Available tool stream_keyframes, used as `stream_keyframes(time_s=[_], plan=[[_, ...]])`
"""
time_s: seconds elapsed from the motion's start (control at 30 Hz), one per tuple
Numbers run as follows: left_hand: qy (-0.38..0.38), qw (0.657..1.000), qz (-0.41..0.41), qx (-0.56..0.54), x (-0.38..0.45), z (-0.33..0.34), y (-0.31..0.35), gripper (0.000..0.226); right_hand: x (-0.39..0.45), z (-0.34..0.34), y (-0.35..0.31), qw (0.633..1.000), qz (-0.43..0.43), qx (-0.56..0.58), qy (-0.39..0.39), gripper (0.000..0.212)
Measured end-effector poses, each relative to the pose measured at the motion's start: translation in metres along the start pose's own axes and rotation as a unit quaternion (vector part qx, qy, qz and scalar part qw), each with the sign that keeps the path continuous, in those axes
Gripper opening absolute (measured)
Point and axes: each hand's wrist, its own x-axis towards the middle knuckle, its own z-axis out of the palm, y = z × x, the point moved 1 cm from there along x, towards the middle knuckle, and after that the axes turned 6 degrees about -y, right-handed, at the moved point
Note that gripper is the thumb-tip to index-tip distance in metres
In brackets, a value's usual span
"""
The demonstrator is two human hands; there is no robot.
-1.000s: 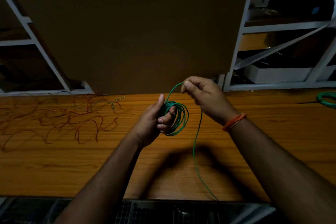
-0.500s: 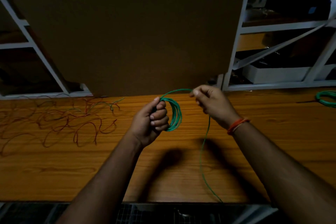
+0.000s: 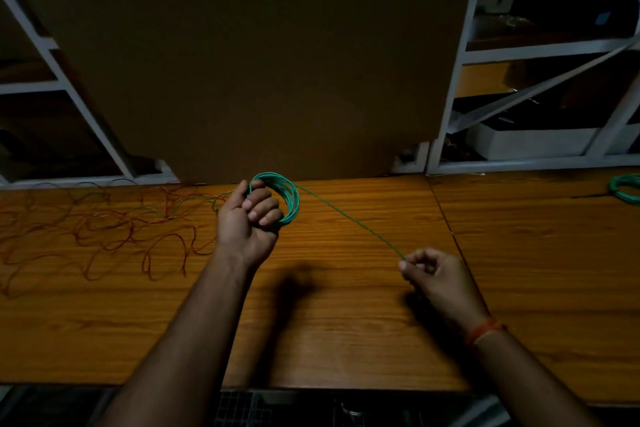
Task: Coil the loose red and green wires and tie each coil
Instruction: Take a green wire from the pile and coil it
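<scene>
Gripping green coil [image 3: 289,198], left hand [image 3: 247,218]; right hand [image 3: 436,276] pinching its tail

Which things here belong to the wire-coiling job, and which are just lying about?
Job: green coil gripped by left hand; its taut tail pinched by right hand; loose red and green wires; second green coil.
Lying about: cardboard sheet; white shelving.

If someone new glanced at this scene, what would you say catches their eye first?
Probably the bright green wire coil gripped in the left hand over the middle of the wooden table, with one taut strand running to the right hand, which pinches it. Next, the tangle of loose red wires sprawled across the table's left side.
</scene>
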Motion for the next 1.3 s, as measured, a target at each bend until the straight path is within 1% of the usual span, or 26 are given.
stream_keyframes(time_s=[0.07,0.1,0.17,0.23,0.3,0.4,0.47,0.53,0.63,0.7,0.73,0.83,0.97,1.03,1.13,1.23,1.3], plan=[[0.001,1.0,0.007,0.012,0.002,-0.002,-0.002,0.032,-0.009,-0.003,-0.002,0.993,-0.014,-0.118,0.007,0.012],[0.001,1.0,0.009,0.028,0.004,-0.002,-0.005,0.033,-0.012,-0.003,-0.009,0.986,-0.041,-0.162,-0.009,0.013],[0.006,0.996,0.018,0.088,0.006,-0.001,-0.015,0.031,-0.02,0.0,-0.032,0.964,-0.113,-0.231,-0.064,0.012],[0.014,0.986,0.028,0.166,0.007,0.001,-0.024,0.029,-0.024,0.004,-0.057,0.931,-0.185,-0.292,-0.115,0.008],[0.014,0.976,0.036,0.213,0.006,0.005,-0.033,0.027,-0.025,0.008,-0.078,0.906,-0.232,-0.318,-0.159,0.008],[-0.002,0.965,0.042,0.26,0.001,0.009,-0.043,0.025,-0.024,0.013,-0.1,0.886,-0.298,-0.299,-0.193,0.009],[-0.023,0.951,0.045,0.305,-0.002,0.011,-0.049,0.025,-0.021,0.015,-0.11,0.881,-0.33,-0.285,-0.186,0.009],[-0.059,0.934,0.037,0.35,-0.007,0.011,-0.052,0.024,-0.015,0.016,-0.123,0.882,-0.341,-0.275,-0.174,0.008],[-0.127,0.899,0.024,0.419,-0.015,0.009,-0.053,0.024,-0.004,0.018,-0.142,0.891,-0.346,-0.24,-0.167,0.009],[-0.149,0.883,0.028,0.445,-0.018,0.012,-0.053,0.027,0.005,0.02,-0.153,0.895,-0.359,-0.221,-0.146,0.008],[-0.15,0.883,0.029,0.444,-0.019,0.014,-0.053,0.027,0.009,0.021,-0.159,0.895,-0.365,-0.218,-0.137,0.009],[-0.148,0.905,0.013,0.398,-0.021,0.019,-0.053,0.029,0.018,0.024,-0.17,0.902,-0.365,-0.191,-0.127,0.01],[-0.145,0.92,-0.027,0.363,-0.018,0.015,-0.049,0.039,0.025,0.029,-0.167,0.928,-0.336,-0.111,-0.114,0.011],[-0.162,0.913,-0.03,0.374,-0.019,0.014,-0.047,0.041,0.026,0.032,-0.163,0.938,-0.321,-0.059,-0.114,0.012],[-0.178,0.894,-0.016,0.41,-0.022,0.015,-0.046,0.031,0.026,0.037,-0.158,0.947,-0.305,0.011,-0.098,0.012],[-0.198,0.893,-0.032,0.404,-0.024,0.016,-0.048,0.026,0.03,0.038,-0.155,0.955,-0.277,0.069,-0.073,0.012],[-0.209,0.899,-0.044,0.382,-0.024,0.017,-0.05,0.023,0.035,0.038,-0.152,0.961,-0.255,0.091,-0.062,0.01]])
